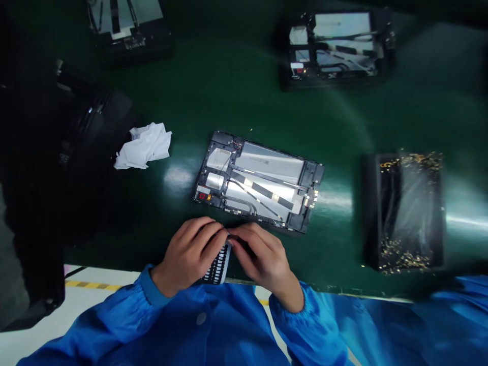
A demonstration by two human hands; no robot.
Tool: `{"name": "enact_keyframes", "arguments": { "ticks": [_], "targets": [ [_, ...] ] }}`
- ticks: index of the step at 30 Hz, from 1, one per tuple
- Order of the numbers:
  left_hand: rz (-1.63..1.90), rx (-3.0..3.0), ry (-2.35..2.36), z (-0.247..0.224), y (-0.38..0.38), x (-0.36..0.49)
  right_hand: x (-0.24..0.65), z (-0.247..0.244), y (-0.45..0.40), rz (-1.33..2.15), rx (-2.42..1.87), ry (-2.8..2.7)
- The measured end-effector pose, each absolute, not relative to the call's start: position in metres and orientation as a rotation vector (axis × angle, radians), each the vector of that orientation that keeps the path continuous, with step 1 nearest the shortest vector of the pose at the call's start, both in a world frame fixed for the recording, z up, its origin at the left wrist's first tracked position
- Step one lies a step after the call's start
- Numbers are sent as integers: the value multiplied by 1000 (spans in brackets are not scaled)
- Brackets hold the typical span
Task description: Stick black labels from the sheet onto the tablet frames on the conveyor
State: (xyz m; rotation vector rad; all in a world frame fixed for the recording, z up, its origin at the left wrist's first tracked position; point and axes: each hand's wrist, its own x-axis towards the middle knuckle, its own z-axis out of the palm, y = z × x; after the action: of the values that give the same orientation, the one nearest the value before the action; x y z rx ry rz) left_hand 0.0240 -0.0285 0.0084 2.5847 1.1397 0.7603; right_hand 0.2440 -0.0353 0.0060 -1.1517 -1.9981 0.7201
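Your left hand (192,251) hides part of the black-and-white sheet (220,264); your right hand (263,254) meets it at the sheet's top end — fingers bunched narrow, can't tell what's pinched. Opened device (267,162) lies just beyond — top-left unit (147,10) cut off.

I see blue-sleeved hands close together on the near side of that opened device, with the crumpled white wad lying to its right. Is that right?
Not quite: the head view shows the crumpled white wad to the left of the opened device. The blue-sleeved left hand and right hand are indeed close together on its near side.
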Motion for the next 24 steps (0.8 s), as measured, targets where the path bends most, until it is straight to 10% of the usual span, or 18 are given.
{"name": "enact_keyframes", "arguments": {
  "ticks": [24],
  "targets": [
    [781, 2655, 1227, 10, -31, 28, 251, 34, -25, 1654, -1519, -1520]
  ]
}}
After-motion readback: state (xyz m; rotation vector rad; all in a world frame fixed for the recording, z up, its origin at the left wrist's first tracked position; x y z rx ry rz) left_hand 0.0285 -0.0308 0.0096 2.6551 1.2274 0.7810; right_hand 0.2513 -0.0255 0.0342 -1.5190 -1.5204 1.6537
